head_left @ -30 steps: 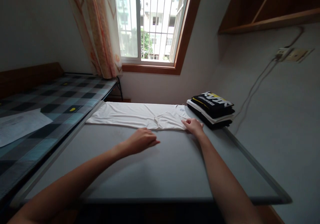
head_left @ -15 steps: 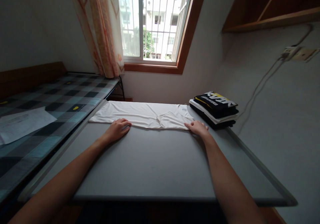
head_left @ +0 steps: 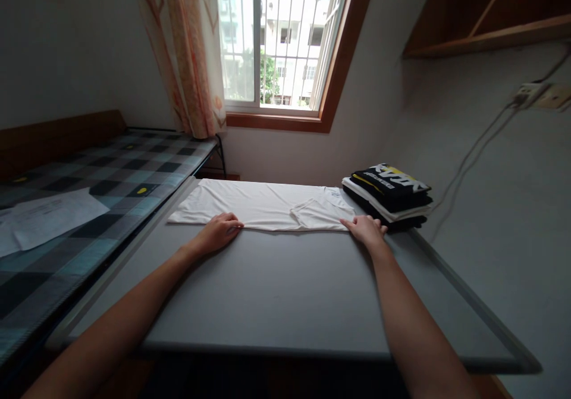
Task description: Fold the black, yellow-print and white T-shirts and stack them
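A white shirt [head_left: 259,206], folded into a long strip, lies across the far part of the grey table [head_left: 267,292]. One sleeve is folded over it near the right end, beside the collar. My left hand [head_left: 220,231] is on the shirt's near edge, left of its middle, with the fingers closed on the cloth. At the right end of the same edge, my right hand [head_left: 366,229] pinches the fabric between thumb and forefinger.
A stack of folded black and white clothes [head_left: 388,195] stands at the table's back right, close to my right hand. Left of the table is a bed [head_left: 151,167] with a checked cover and papers [head_left: 53,217]. A window is behind.
The whole view has shifted slightly, so everything appears a little further right. Both hands stay at the shirt's near edge, where the cloth looks slightly straighter.
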`<action>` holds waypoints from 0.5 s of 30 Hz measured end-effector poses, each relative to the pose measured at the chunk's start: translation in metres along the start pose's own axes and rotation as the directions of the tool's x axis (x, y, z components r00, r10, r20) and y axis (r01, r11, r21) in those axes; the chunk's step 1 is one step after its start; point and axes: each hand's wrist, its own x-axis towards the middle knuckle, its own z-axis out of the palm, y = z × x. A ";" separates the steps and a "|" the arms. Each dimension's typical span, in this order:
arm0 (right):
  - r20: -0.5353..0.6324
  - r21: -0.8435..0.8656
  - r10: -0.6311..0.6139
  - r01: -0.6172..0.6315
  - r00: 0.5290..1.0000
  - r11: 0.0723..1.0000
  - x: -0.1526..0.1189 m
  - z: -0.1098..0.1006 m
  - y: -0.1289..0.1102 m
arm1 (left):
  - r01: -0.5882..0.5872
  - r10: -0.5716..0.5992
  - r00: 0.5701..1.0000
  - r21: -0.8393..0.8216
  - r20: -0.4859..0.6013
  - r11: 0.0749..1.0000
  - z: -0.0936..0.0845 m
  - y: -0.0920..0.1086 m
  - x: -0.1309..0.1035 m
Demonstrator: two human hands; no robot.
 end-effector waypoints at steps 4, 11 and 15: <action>-0.168 0.163 -0.147 0.174 0.975 0.971 -0.001 -0.005 -0.006 | 0.039 -0.039 0.998 -0.001 0.039 0.999 -0.015 -0.010 -0.003; 0.078 0.386 -0.523 0.458 0.849 0.801 0.000 -0.024 0.010 | 0.246 -0.243 0.952 0.007 0.187 0.969 -0.051 -0.041 -0.013; 0.121 0.355 -0.461 0.396 0.879 0.847 0.006 -0.024 0.033 | 0.397 -0.421 0.891 0.160 0.167 0.904 -0.064 -0.051 -0.019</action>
